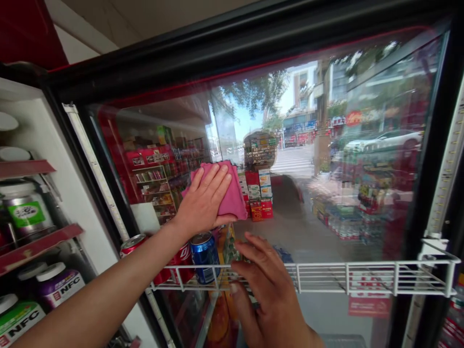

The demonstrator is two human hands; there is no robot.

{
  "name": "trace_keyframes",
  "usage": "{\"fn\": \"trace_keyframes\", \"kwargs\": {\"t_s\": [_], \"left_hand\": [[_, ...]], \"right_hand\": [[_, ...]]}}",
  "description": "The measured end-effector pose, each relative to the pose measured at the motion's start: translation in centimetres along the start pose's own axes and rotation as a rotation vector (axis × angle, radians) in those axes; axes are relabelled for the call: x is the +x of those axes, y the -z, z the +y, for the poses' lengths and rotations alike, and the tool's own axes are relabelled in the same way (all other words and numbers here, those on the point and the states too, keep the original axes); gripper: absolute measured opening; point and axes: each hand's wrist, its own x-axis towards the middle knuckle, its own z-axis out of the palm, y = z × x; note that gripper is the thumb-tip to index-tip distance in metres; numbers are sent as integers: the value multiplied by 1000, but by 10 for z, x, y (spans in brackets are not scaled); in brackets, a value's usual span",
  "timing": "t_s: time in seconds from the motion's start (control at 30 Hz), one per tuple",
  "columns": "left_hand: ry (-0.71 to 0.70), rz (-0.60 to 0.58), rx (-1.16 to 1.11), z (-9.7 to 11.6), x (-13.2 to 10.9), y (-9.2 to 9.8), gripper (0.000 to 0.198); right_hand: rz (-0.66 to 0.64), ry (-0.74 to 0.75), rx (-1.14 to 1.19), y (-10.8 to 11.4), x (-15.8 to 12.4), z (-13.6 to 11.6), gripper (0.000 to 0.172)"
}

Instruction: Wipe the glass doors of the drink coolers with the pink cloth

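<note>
- left hand (201, 205): laid flat, fingers nearly straight and slightly apart, thumb out to the right; presses the cloth to the glass rather than pinching it.
- pink cloth (234, 195): one, thin, creased; under the left hand, against the door glass (319, 237), left of the pane's middle and above the rack.
- right hand (266, 285): fingers loosely bent, thumb apart from them, nothing visible in the grip; in front of the rack — contact with the wire cannot be told.
- white wire door rack (377, 262): one, across the lower part of the door, below the cloth.
- blue drink can (205, 258): one, silver top, upright in the rack, just below the left hand.
- red drink cans (184, 263): in the rack, left of the blue can, partly hidden by the left forearm.
- black door frame (253, 41): around the glass.
- nfc bottles (60, 285): white caps, purple and green labels; on shelving at left.
- reflections in the glass — street, trees, white car, stacked goods.
</note>
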Motion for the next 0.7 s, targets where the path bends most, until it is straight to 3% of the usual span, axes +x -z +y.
{"fn": "trace_keyframes", "kwargs": {"t_s": [0.2,0.3,0.43,0.7], "left_hand": [[38,-17,-12,-27,-29,0,134],[57,-14,6,-26,-30,0,130],[18,17,24,-4,-10,1,126],[-10,-1,-51,55,52,2,131]], "right_hand": [[-19,-19,29,17,4,25,33],[-22,-40,34,27,1,35,36],[17,-61,27,35,-2,38,37],[55,-64,-23,55,-3,45,38]]}}
